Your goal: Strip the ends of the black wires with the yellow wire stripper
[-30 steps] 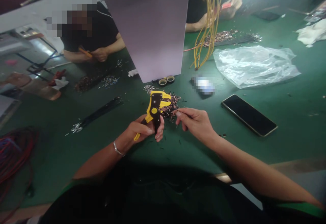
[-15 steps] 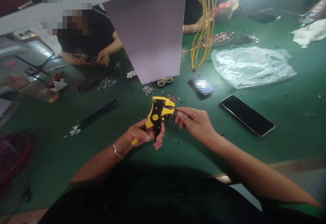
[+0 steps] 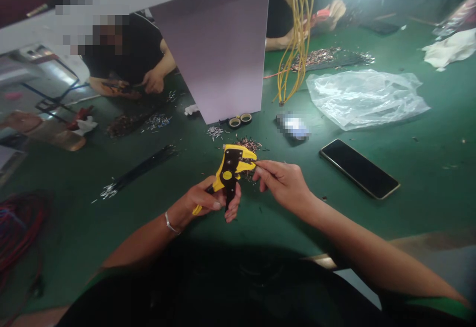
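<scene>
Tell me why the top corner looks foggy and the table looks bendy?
In the head view, a pale haze fogs the top right corner; the table looks curved, probably because a wide lens bends straight edges; the stripper looks fairly sharp.

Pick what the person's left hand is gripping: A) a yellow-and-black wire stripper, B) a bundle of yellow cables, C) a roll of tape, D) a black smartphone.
A: the left hand is wrapped around the handle of the yellow-and-black wire stripper, holding it up above the green work surface.
</scene>
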### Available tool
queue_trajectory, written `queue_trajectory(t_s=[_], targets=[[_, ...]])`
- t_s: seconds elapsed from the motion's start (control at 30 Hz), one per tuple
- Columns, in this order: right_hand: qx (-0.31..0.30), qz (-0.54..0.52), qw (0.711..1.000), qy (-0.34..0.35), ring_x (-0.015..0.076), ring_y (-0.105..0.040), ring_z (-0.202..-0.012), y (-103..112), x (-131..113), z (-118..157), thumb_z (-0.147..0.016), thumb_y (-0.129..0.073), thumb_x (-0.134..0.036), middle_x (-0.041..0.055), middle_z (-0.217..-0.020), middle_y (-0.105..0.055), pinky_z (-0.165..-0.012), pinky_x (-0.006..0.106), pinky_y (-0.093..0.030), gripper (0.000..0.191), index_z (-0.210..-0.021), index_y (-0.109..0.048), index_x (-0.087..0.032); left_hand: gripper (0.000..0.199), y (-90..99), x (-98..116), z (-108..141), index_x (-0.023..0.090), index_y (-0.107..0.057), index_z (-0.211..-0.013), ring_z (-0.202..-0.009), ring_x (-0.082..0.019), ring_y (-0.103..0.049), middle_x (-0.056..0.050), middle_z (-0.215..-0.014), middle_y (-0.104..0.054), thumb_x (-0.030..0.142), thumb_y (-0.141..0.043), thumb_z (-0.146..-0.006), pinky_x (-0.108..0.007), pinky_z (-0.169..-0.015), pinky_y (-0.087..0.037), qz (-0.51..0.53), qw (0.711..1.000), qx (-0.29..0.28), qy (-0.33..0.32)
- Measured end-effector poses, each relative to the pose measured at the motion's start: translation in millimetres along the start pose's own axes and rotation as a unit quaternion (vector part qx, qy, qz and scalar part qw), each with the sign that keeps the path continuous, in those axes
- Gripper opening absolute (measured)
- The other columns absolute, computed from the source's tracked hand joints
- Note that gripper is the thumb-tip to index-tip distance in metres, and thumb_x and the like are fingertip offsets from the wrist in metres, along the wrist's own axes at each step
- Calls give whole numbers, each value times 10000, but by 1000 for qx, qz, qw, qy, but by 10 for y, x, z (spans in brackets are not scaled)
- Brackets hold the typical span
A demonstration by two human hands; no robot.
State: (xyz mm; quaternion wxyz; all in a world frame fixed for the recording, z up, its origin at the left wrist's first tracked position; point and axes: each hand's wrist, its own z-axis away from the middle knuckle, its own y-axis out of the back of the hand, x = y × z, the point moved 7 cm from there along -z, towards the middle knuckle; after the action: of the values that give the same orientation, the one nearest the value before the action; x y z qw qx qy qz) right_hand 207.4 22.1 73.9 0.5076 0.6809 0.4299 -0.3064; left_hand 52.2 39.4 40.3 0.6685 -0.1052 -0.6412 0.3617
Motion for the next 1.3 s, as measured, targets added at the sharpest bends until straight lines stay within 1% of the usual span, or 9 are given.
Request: queue_trajectory(t_s=[0.2, 0.3, 0.43, 0.57, 0.67, 0.73, 0.9, 1.13, 1.3], targets=[[14, 33, 999, 37, 109, -619, -544, 21, -16, 20, -945, -450, -215, 21, -692, -696, -622, 257, -516, 286, -866, -720, -167, 370, 32, -10, 20, 89, -694, -994, -593, -186, -604, -89, -734, -655, 209, -761, -651, -347, -563, -529, -1, 1000, 20, -18], [19, 34, 998, 39, 121, -614, -547, 35, -12, 12, -937, -454, -228, 36, -698, -689, -618, 272, -521, 289, -911, -733, -158, 331, 60, -20, 31, 83, -700, -987, -587, -185, -610, -97, -740, -667, 210, -757, -686, -347, -558, -538, -7, 999, 28, -26], [19, 32, 998, 41, 129, -621, -563, 39, -9, 2, -932, -457, -235, 59, -753, -717, -629, 284, -531, 303, -992, -740, -146, 280, 36, -7, 33, 79, -700, -973, -567, -176, -614, -92, -735, -672, 193, -745, -720, -337, -543, -540, -14, 999, 24, -35], [20, 29, 999, 41, 129, -623, -561, 44, -9, -4, -937, -454, -241, 63, -740, -716, -625, 286, -529, 318, -999, -745, -129, 226, 5, 6, 30, 87, -694, -951, -529, -158, -600, -72, -693, -667, 178, -733, -747, -308, -501, -532, -12, 999, 29, -40], [16, 21, 999, 22, 122, -628, -547, 46, -5, -17, -935, -459, -250, 45, -705, -711, -621, 281, -525, 318, -967, -753, -135, 207, -2, -2, 32, 99, -687, -932, -500, -150, -588, -52, -651, -653, 191, -736, -753, -297, -480, -528, -12, 999, 36, -38], [14, 11, 1000, -6, 116, -630, -534, 49, 14, -27, -926, -482, -265, 28, -679, -709, -603, 270, -518, 304, -961, -761, -149, 198, 0, -8, 38, 106, -681, -916, -486, -143, -579, -40, -630, -642, 202, -740, -752, -289, -471, -525, -15, 998, 43, -36], [36, -44, 995, -82, 99, -618, -486, 72, 105, -37, -876, -550, -313, 31, -742, -754, -509, 244, -488, 291, -980, -773, -158, 191, 23, -10, 65, 122, -661, -879, -470, -123, -552, -14, -621, -621, 187, -746, -721, -262, -443, -505, -5, 996, 79, -31], [37, -81, 989, -117, 88, -595, -471, 41, 180, -43, -851, -575, -305, 14, -723, -749, -511, 242, -491, 243, -908, -778, -185, 174, 4, -26, 76, 126, -630, -837, -425, -102, -509, 10, -587, -582, 174, -732, -704, -243, -405, -488, -15, 995, 100, -21], [24, -87, 988, -122, 84, -582, -460, 2, 180, -38, -865, -565, -307, 4, -652, -713, -514, 240, -488, 245, -777, -762, -191, 129, 53, -14, 90, 145, -599, -811, -337, -53, -360, 74, -468, -459, 159, -706, -739, -164, -326, -376, -24, 991, 127, -47]])
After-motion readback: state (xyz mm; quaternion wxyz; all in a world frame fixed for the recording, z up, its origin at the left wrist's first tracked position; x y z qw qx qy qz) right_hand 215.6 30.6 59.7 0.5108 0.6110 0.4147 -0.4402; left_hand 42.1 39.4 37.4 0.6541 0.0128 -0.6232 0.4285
